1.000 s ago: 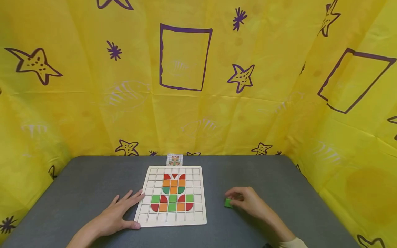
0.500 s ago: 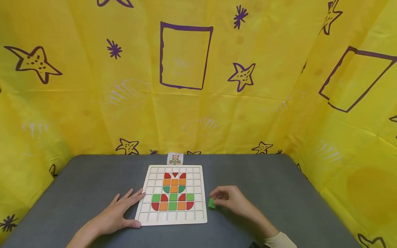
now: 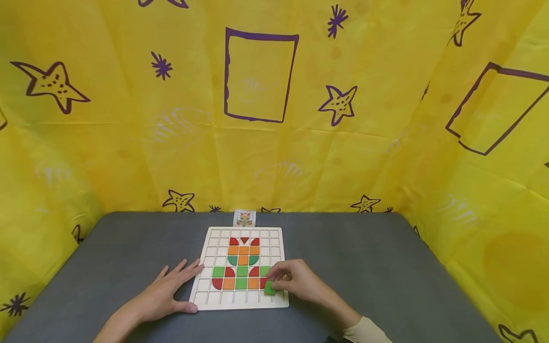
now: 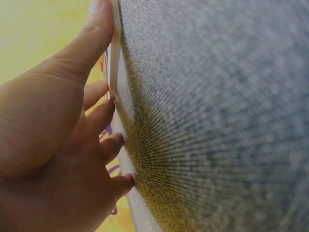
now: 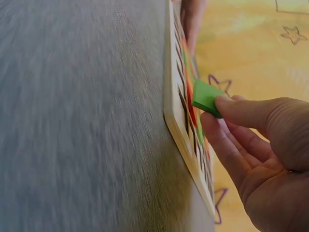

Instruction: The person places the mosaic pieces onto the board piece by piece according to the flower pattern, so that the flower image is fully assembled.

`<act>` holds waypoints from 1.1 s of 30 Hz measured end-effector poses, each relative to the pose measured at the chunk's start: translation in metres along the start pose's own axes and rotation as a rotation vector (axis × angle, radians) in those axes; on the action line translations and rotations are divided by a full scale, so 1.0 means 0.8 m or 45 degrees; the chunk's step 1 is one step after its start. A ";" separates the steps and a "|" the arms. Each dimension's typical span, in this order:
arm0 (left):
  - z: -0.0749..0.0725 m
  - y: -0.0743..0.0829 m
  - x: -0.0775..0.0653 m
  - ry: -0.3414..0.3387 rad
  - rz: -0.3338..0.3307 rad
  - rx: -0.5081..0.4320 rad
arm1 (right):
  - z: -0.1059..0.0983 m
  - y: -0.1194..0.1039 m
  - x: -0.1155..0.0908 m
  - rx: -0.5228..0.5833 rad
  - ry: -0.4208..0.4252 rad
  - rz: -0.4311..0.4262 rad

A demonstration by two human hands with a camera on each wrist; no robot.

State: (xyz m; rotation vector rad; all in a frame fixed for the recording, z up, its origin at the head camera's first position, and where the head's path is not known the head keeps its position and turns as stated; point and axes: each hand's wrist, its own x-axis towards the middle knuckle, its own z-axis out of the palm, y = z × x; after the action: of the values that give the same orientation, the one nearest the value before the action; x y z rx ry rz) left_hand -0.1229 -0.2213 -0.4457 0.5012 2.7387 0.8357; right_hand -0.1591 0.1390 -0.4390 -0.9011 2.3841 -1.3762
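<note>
A pale grid board [image 3: 206,300] lies on the grey table with red, orange and green tiles set in its cells. My right hand [image 3: 298,282] pinches a green square tile [image 3: 269,288] between thumb and fingers over the board's lower right part. In the right wrist view the green tile [image 5: 206,96] is tilted and held just off the board's surface. My left hand [image 3: 160,295] lies with fingers spread at the board's left edge, the thumb at the near corner. The left wrist view shows the thumb [image 4: 89,41] against the board's edge [image 4: 115,53].
A small card [image 3: 244,218] with a printed grid pattern lies just beyond the board's far edge. Grey table surface [image 3: 364,257] stretches to both sides. A yellow curtain [image 3: 274,157] with starfish drawings encloses the table at the back and sides.
My right hand has carried the green tile leftward from the table on the right to above the board's lower right part. The left hand has stayed at the board's left edge.
</note>
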 end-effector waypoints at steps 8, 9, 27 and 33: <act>-0.001 0.001 0.001 -0.021 -0.030 -0.016 | 0.026 -0.012 0.019 -0.026 -0.059 -0.058; -0.001 0.001 0.001 -0.022 -0.032 -0.015 | 0.029 -0.014 0.022 -0.034 -0.058 -0.070; 0.003 -0.002 -0.001 -0.028 -0.015 -0.037 | 0.071 -0.039 0.042 -0.222 0.062 -0.060; 0.002 -0.002 0.003 -0.014 -0.001 -0.026 | 0.073 -0.039 0.044 -0.238 0.079 -0.055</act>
State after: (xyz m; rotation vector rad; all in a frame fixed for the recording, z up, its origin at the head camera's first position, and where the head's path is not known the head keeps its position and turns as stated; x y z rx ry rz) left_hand -0.1247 -0.2211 -0.4478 0.4998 2.7171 0.8574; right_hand -0.1454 0.0651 -0.4404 -0.9745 2.5890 -1.2287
